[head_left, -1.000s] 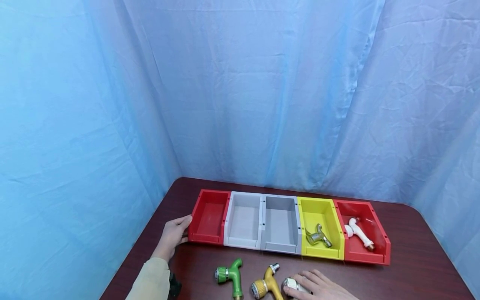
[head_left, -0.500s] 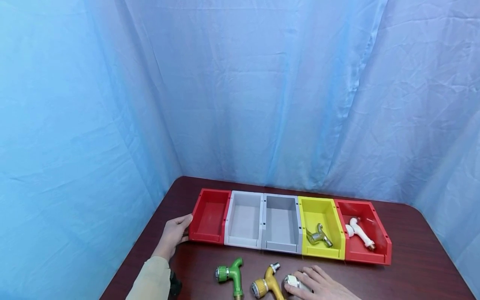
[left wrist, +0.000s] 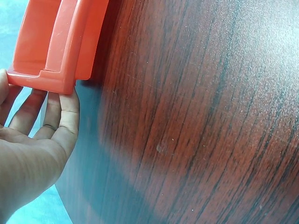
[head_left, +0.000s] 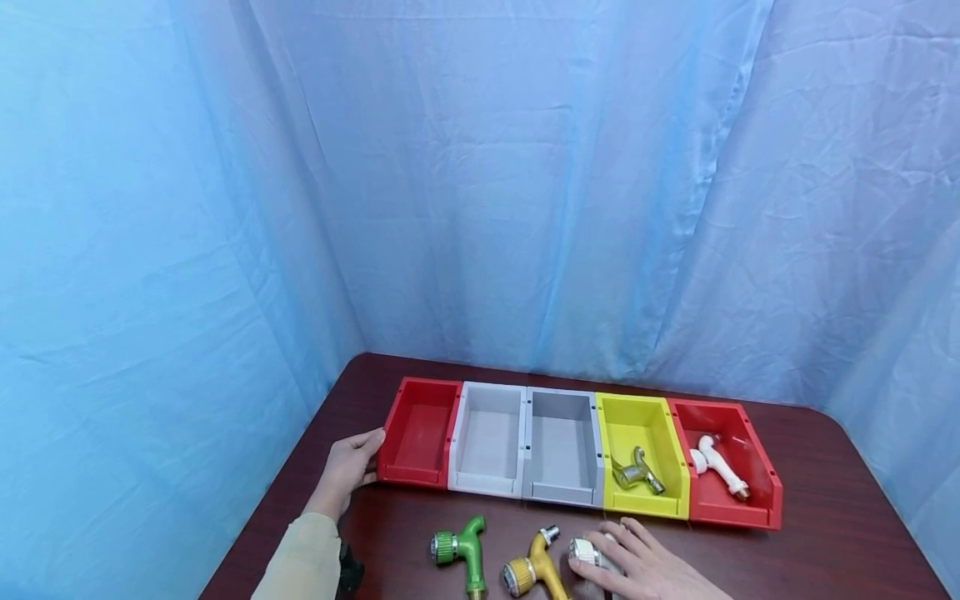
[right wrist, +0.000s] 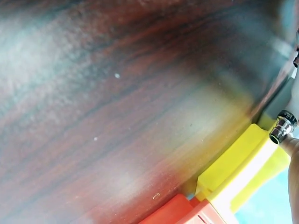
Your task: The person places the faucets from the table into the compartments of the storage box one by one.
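Observation:
In the head view my left hand (head_left: 347,471) holds the outer side of the leftmost red bin (head_left: 417,433); the left wrist view shows its fingertips (left wrist: 69,95) against the bin's end. At the lower right, my right hand (head_left: 637,562) grips a white-handled tap (head_left: 583,551), covering most of its body. The tap's metal nozzle (right wrist: 283,126) shows beside that hand in the right wrist view. Left of the right hand lie a yellow tap (head_left: 536,567) and a green tap (head_left: 467,550), both cut off by the frame's lower edge.
The row continues with a white bin (head_left: 486,486), a grey bin (head_left: 561,493), a yellow bin (head_left: 645,504) holding a metal tap (head_left: 637,472), and a red bin (head_left: 735,515) holding a white tap (head_left: 720,467). Blue curtains (head_left: 525,183) surround the dark wooden table (head_left: 817,500).
The right hand's fingers have shifted slightly up over the white-handled tap, with the thumb lower and more of the knob showing. My left hand and the bins look unmoved.

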### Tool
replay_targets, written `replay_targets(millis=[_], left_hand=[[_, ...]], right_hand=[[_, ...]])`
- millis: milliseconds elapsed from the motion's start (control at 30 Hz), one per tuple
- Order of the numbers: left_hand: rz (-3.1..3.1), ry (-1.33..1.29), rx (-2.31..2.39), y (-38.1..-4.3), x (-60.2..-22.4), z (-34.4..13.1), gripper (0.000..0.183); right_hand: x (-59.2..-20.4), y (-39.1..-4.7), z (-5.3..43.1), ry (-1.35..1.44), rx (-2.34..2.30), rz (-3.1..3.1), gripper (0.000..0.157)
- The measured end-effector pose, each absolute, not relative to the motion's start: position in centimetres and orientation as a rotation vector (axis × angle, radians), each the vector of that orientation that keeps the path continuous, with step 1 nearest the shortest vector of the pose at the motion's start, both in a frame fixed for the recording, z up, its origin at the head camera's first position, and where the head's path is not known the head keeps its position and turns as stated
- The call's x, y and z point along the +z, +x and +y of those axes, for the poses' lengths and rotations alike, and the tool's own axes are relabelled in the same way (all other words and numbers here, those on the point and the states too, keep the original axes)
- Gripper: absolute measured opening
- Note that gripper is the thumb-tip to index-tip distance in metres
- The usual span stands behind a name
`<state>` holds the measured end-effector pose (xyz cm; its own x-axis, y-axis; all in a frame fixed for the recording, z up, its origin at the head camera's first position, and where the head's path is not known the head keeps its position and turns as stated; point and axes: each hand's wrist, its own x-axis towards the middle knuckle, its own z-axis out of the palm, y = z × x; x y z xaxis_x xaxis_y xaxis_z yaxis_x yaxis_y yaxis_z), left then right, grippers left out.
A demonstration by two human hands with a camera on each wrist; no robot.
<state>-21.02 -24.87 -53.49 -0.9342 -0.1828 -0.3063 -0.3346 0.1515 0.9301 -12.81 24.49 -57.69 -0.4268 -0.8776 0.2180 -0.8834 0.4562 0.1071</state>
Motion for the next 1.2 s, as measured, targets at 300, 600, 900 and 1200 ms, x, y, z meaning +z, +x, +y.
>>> replay_targets(millis=[300,600,900,1200], left_hand=[[2.292,-0.511,1.894,-21.0,-53.6,-25.0,0.056],[2.289,-0.507,1.902,-21.0,-53.6,-25.0,0.056],[2.293,-0.511,1.901,-21.0,-53.6,-25.0,0.056],[2.299,-0.516,1.89,-21.0,-53.6,-24.9,0.057]], right_hand=[[-56.3,-12.9,24.5,1.509,0.117,-2.608,0.083],[-55.7,-13.2,24.6,1.504,0.173,-2.659,0.091],[-55.2,-13.5,24.4,1.436,0.178,-2.722,0.093],[-54.6,-14.5,24.3,1.474,0.205,-2.578,0.09]])
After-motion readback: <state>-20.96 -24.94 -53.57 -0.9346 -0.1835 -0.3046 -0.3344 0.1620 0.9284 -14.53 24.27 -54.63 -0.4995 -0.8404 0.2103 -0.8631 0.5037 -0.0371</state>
